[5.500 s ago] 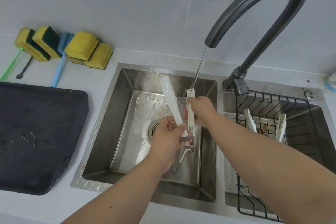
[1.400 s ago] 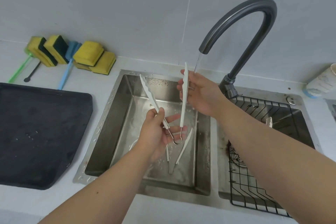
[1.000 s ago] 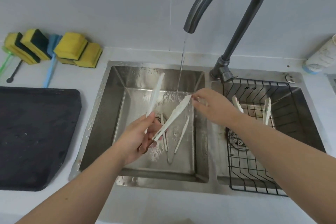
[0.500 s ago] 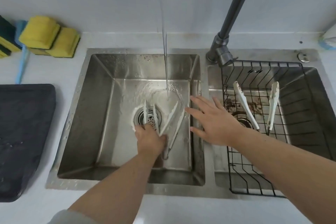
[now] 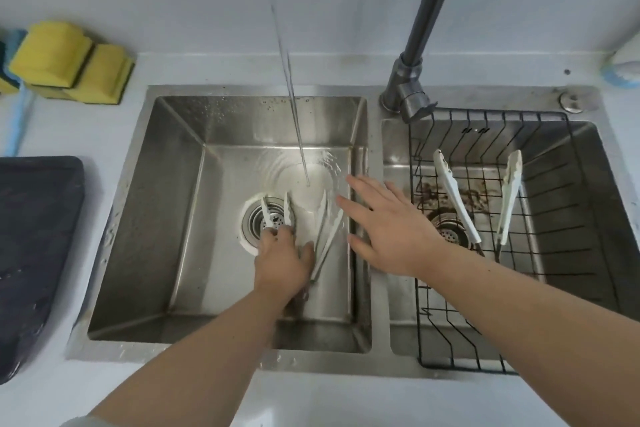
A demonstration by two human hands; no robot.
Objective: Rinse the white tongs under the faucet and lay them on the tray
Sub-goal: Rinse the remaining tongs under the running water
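Observation:
Down on the floor of the left sink basin [image 5: 156, 218], my left hand [image 5: 280, 263] grips a pair of white tongs [image 5: 275, 213] whose two tips poke out over the drain. A second pair of white tongs [image 5: 327, 229] lies just right of that hand, under the splash of the water stream [image 5: 294, 114] falling from the dark faucet [image 5: 420, 28]. My right hand [image 5: 388, 229] hovers flat with spread fingers over the divider between the basins and holds nothing. The dark tray [image 5: 34, 253] lies on the counter at the far left.
A black wire basket [image 5: 554, 218] sits in the right basin with a third pair of white tongs [image 5: 457, 198] spread open inside. Yellow sponges [image 5: 69, 59] and a blue brush handle [image 5: 20, 121] rest by the back wall at left.
My left hand has lowered the tongs from under the stream to the basin floor by the drain. My right hand let go of them and now hovers open.

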